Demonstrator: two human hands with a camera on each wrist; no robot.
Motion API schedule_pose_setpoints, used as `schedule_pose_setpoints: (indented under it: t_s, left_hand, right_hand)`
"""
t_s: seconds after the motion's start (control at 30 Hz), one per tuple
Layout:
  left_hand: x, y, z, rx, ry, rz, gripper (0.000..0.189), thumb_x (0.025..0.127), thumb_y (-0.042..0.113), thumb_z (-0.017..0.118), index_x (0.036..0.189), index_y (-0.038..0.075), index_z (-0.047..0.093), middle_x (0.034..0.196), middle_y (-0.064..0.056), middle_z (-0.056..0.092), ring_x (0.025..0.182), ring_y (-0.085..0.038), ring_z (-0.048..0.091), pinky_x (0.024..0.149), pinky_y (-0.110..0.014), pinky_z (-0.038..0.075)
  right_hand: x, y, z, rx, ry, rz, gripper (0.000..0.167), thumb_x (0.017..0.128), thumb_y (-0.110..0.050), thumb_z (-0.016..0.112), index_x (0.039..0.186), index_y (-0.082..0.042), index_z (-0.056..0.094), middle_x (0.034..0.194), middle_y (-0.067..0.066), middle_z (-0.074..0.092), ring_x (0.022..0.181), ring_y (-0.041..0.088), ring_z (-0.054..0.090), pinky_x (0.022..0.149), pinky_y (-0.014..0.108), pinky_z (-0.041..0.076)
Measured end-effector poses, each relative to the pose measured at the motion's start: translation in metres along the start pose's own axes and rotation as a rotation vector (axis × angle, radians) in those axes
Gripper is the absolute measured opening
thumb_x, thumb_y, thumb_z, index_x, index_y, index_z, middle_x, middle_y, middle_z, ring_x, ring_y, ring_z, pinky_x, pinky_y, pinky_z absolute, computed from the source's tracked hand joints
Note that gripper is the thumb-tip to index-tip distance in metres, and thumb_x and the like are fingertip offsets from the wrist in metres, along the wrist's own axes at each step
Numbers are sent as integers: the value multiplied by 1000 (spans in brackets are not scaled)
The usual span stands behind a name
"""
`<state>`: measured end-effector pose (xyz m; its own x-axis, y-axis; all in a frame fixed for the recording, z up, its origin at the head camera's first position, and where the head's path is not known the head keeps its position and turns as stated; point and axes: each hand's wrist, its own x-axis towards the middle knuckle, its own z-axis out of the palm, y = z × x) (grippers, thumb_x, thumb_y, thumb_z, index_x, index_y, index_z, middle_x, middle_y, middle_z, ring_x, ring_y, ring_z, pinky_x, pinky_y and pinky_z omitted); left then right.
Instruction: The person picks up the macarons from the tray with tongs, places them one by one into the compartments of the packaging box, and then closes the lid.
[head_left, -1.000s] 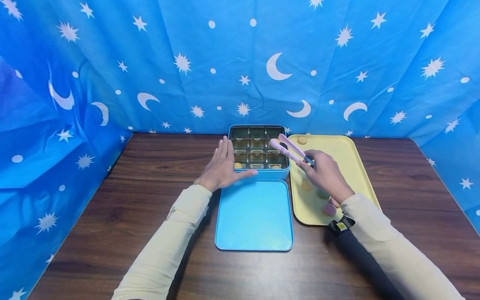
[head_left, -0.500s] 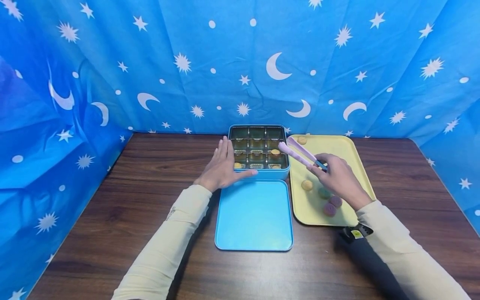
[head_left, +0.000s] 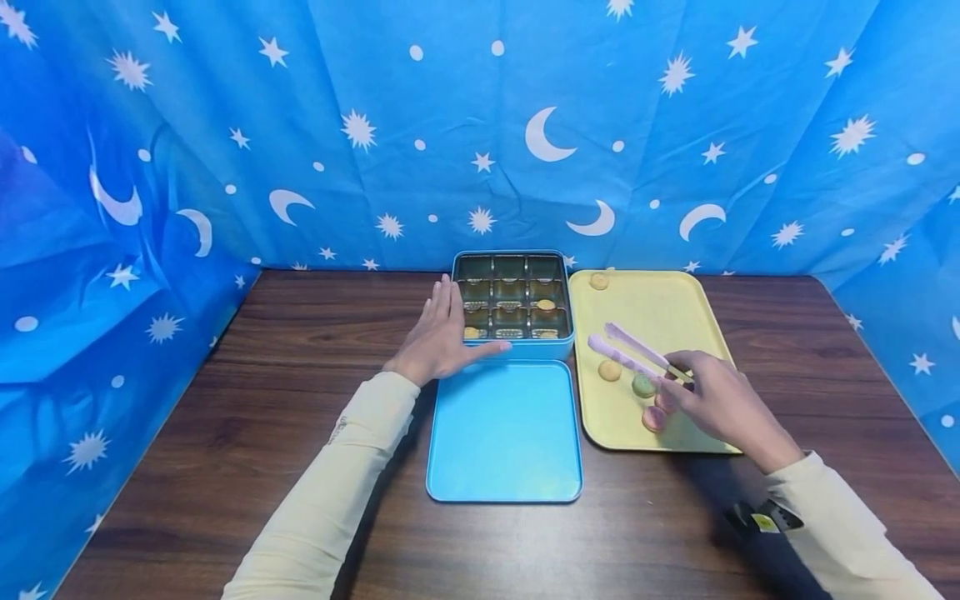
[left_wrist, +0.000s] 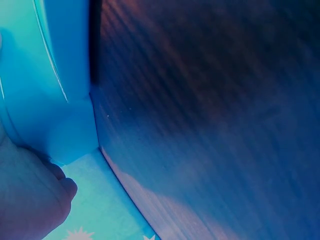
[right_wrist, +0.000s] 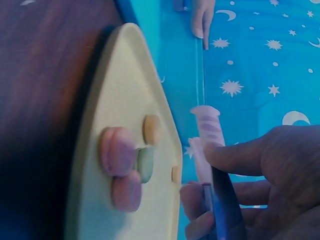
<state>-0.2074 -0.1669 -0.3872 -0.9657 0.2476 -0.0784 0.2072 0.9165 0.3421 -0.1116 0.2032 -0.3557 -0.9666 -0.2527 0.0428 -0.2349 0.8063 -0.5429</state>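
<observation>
My left hand point(head_left: 435, 337) rests with straight fingers along the left side of a blue tin point(head_left: 517, 346), its thumb across the tin's front. Gold compartments fill the tin; yellow macarons lie in the front-left, front-right and middle-right ones. My right hand point(head_left: 720, 400) holds pink-tipped tongs point(head_left: 637, 354) over a yellow tray point(head_left: 667, 304). The tongs' tips stand apart with nothing between them. Below them on the tray lie a yellow macaron point(head_left: 610, 371), a green macaron point(head_left: 643, 385) and two pink macarons point(right_wrist: 118, 151), one partly hidden by the hand in the head view.
A flat blue lid point(head_left: 506, 433) lies in front of the tin, left of the tray. Another yellow macaron point(head_left: 599, 282) sits at the tray's back-left corner. Behind the wooden table point(head_left: 300, 317) hangs a blue star-and-moon cloth point(head_left: 450, 100).
My right hand has moved the tongs from above the tin's right side, back to the right and toward me over the tray. A yellow macaron shows in the middle-right compartment. My left hand stays put.
</observation>
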Motion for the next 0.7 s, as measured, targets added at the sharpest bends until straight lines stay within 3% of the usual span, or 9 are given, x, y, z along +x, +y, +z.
schedule_pose_setpoints:
  t_s: [0.3, 0.7]
  left_hand:
    - [-1, -1, 0, -4, 0, 1, 132, 80, 89, 48, 160, 0, -8, 167, -17, -16, 154, -30, -14, 124, -46, 1]
    - [0, 0, 0, -9, 6, 2, 132, 80, 89, 48, 160, -1, -6, 168, -18, -14, 154, -30, -14, 124, -46, 3]
  right_hand:
    - [-13, 8, 7, -57, -16, -34, 29, 92, -9, 74, 114, 9, 68, 94, 14, 69, 75, 21, 57, 60, 34, 45]
    - [-16, 11, 10, -48, -33, 9, 27, 93, -9, 73, 112, 9, 68, 92, 14, 68, 71, 20, 52, 56, 32, 40]
